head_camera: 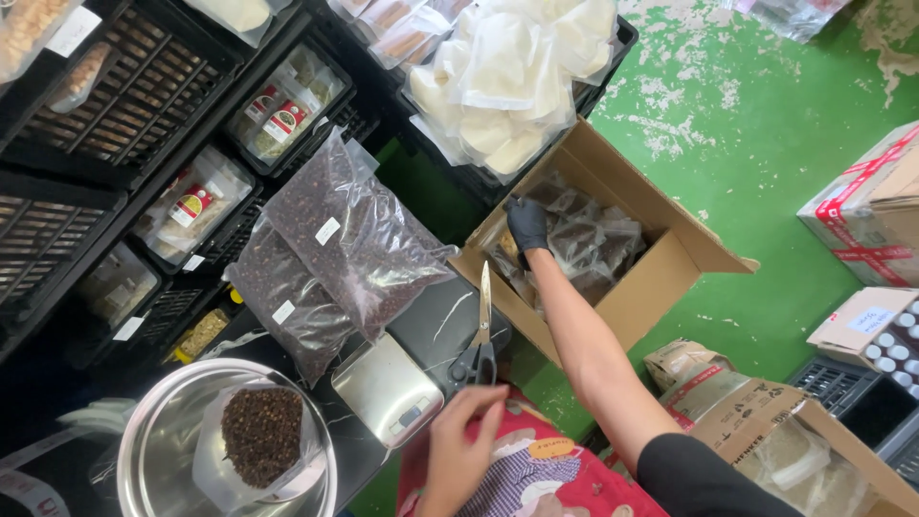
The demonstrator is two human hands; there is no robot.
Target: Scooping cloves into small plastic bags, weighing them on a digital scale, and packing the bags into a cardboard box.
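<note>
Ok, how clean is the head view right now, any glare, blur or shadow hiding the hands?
Head view: even light; soft glare on the steel bowl and the clear bags. Left hand is slightly blurred near the scissors. The gloved right hand sits sharp inside the shaded cardboard box. Edges bend a little.

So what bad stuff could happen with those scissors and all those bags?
The scissors lie at the counter's edge, blades pointing away, right by the bare left hand; a careless grab might nick the fingers or knock them off. The two big bags of dark spice lean on each other past the scale and could slide down. The gloved right hand digs in the cardboard box, and might snag a bag.
</note>
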